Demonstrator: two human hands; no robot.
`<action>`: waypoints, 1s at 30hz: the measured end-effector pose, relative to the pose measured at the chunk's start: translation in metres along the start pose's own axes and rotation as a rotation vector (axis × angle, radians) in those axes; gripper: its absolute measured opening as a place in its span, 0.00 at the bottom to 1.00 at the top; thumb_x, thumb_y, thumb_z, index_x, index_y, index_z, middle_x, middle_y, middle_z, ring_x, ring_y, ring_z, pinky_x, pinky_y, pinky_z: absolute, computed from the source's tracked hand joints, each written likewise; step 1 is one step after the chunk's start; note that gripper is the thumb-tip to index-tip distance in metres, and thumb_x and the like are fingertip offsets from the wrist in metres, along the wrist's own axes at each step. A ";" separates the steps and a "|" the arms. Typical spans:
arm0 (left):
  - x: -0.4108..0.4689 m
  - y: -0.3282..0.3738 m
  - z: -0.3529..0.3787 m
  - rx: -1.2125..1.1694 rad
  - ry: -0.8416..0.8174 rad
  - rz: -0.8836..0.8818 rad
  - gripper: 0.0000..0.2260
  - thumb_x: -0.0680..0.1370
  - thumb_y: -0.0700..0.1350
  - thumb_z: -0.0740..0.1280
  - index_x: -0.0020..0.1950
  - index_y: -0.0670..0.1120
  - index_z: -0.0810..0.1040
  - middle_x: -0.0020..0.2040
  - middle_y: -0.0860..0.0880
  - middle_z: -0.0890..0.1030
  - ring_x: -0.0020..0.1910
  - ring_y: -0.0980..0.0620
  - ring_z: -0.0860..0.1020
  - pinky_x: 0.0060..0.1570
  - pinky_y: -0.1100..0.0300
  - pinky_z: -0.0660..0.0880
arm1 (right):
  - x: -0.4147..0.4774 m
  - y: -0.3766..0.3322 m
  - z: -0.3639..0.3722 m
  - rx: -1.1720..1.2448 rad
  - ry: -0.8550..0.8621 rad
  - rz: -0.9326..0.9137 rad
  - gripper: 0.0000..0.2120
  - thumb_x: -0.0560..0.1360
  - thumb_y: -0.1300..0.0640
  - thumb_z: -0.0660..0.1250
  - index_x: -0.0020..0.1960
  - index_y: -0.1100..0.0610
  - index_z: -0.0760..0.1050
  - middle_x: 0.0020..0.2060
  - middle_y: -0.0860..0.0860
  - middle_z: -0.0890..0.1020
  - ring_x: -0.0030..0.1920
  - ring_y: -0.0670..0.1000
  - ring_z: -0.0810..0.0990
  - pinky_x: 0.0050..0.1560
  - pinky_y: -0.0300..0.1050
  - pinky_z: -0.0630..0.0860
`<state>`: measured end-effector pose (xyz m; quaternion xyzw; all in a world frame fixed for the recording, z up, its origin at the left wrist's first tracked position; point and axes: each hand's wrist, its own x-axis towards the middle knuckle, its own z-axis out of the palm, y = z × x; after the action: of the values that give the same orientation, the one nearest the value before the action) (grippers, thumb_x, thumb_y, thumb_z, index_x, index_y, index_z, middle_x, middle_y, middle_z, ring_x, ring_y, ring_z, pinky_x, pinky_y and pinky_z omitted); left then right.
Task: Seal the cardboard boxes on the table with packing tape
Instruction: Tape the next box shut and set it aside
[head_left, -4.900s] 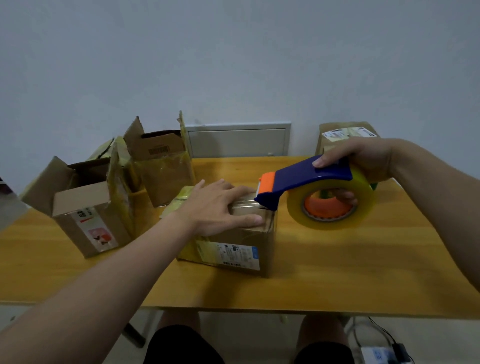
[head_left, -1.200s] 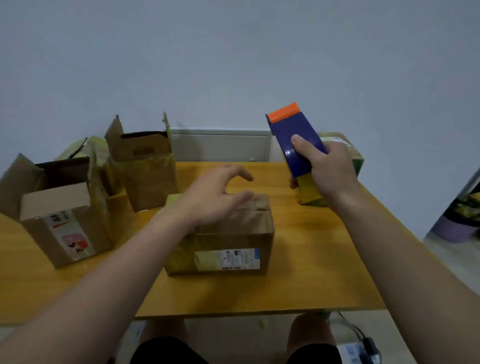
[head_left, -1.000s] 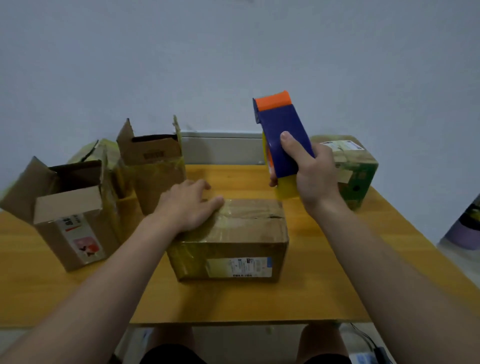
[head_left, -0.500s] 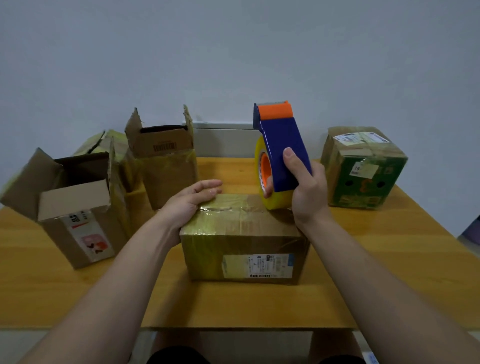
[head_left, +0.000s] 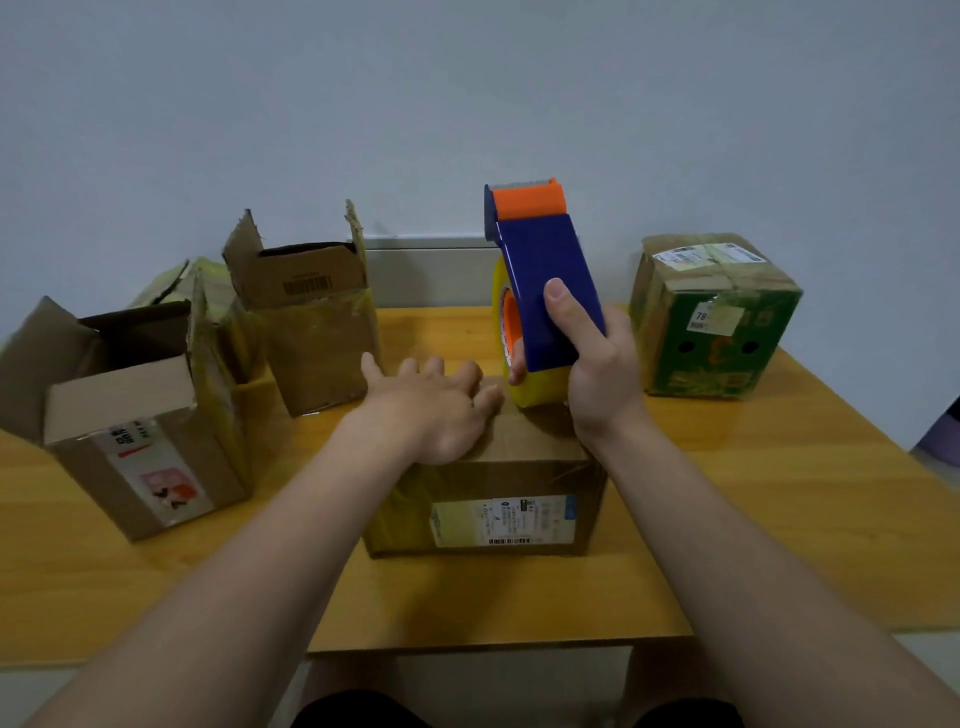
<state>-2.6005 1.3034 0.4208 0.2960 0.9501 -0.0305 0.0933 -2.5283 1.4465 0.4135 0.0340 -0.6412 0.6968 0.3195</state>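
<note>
Left side: left open box (head_left: 130, 415) and back open box (head_left: 311, 322) both have flaps up, untaped. No change there over the last few seconds.

Left hand (head_left: 431, 410): half a second ago it sat on the left edge of the centre box (head_left: 493, 493). Now we have it flat across the top, fingers spread, tips just beside the tape roll (head_left: 535, 387). It pins the flaps, or it's going for the tape end. We can't tell which.

The centre box is in front of us on the table (head_left: 779, 519), label facing us and flaps down. Tape on its top seam is hard to make out.

Tape dispenser (head_left: 545, 291): about five seconds ago its nose was low at the box's right end. Since then we've lifted it and stood it upright, orange end up, with the roll down at the far right of the box top. Right hand (head_left: 597, 374) wraps the blue handle, thumb along the face, other fingers curled behind.

We read it as setting up another strip on this box.

Far right: green box (head_left: 717, 322) is closed and looks taped. By that count, one is done, one is in hand and at least two are open.
</note>
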 end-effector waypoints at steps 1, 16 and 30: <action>0.000 0.001 -0.002 0.014 -0.002 0.007 0.27 0.85 0.65 0.44 0.81 0.56 0.57 0.81 0.42 0.62 0.81 0.37 0.58 0.75 0.25 0.43 | 0.000 0.000 0.000 0.004 -0.001 0.006 0.20 0.81 0.47 0.64 0.58 0.65 0.77 0.44 0.67 0.80 0.39 0.61 0.80 0.42 0.54 0.78; 0.004 0.020 0.000 -0.047 -0.015 0.052 0.27 0.86 0.58 0.44 0.85 0.57 0.44 0.86 0.49 0.50 0.84 0.42 0.49 0.78 0.31 0.41 | -0.003 -0.016 -0.024 0.096 -0.170 0.318 0.25 0.73 0.47 0.71 0.65 0.58 0.76 0.52 0.54 0.85 0.54 0.56 0.83 0.59 0.54 0.79; 0.004 0.067 -0.005 -0.173 0.346 0.270 0.15 0.84 0.56 0.56 0.66 0.54 0.76 0.61 0.49 0.80 0.61 0.44 0.77 0.61 0.46 0.74 | -0.006 -0.038 -0.058 -0.108 -0.032 0.109 0.19 0.79 0.54 0.70 0.64 0.65 0.74 0.53 0.64 0.81 0.53 0.63 0.81 0.59 0.59 0.79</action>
<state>-2.5664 1.3612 0.4252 0.4121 0.9029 0.1150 -0.0428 -2.4835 1.4965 0.4334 -0.0071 -0.6836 0.6771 0.2722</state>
